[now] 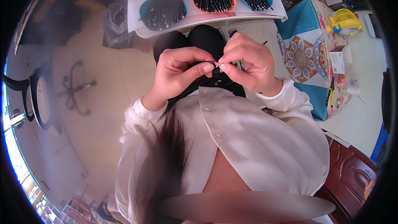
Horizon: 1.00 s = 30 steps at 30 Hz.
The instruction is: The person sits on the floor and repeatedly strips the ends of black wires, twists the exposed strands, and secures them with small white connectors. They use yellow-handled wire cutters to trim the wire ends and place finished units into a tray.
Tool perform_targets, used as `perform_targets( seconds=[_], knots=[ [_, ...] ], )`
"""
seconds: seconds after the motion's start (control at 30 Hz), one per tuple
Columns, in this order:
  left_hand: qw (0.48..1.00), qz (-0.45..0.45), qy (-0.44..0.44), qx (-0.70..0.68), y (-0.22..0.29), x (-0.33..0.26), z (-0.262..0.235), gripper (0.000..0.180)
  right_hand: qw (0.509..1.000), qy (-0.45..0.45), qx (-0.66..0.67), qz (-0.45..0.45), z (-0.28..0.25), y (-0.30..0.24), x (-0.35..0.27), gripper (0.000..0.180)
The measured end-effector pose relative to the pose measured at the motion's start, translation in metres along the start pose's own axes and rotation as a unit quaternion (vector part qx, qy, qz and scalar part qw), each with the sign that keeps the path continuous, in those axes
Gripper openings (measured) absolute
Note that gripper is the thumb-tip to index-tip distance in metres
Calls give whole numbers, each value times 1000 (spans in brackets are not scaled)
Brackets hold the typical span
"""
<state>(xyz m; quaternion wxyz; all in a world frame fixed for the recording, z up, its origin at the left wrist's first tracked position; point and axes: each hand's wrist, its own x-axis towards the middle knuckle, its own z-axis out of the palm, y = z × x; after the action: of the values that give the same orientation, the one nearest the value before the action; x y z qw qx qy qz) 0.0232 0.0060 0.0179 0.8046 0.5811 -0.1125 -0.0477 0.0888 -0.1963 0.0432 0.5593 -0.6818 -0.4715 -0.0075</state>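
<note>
Above my lap, both hands meet at a thin black cable [209, 62] with pinkish-red wire ends showing between the fingertips. My left hand [180, 69] is closed, pinching the cable between thumb and forefinger. From the other side, my right hand [251, 64] pinches the reddish wire ends with thumb and forefinger. Exactly how the small ends sit in the fingers is too fine to make out. More black cables [216, 82] with small pale connectors lie on my lap under the hands, partly hidden by them.
A white table [199, 20] ahead carries a blue tray [143, 8], an orange tray [234, 1] and another blue tray [269, 1], all heaped with black cables. To the right, a patterned cloth [300, 56] covers a surface near a yellow fan [345, 21] and a small box [338, 61].
</note>
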Motion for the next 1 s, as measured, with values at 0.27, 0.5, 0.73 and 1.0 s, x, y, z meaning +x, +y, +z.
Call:
perform_targets(
  seconds=[0.27,0.5,0.73,1.0],
  knots=[
    [999,23,11,24,42,15,-17,9,986,11,125,106,-4,11,14,29],
    [932,182,140,280,138,17,-26,12,983,20,20,182,4,68,-2,23],
    [735,198,20,648,153,90,-65,14,973,67,-55,216,46,135,-51,17],
    [672,158,-58,722,59,213,-132,13,971,143,-119,147,59,162,-64,17]
  ],
)
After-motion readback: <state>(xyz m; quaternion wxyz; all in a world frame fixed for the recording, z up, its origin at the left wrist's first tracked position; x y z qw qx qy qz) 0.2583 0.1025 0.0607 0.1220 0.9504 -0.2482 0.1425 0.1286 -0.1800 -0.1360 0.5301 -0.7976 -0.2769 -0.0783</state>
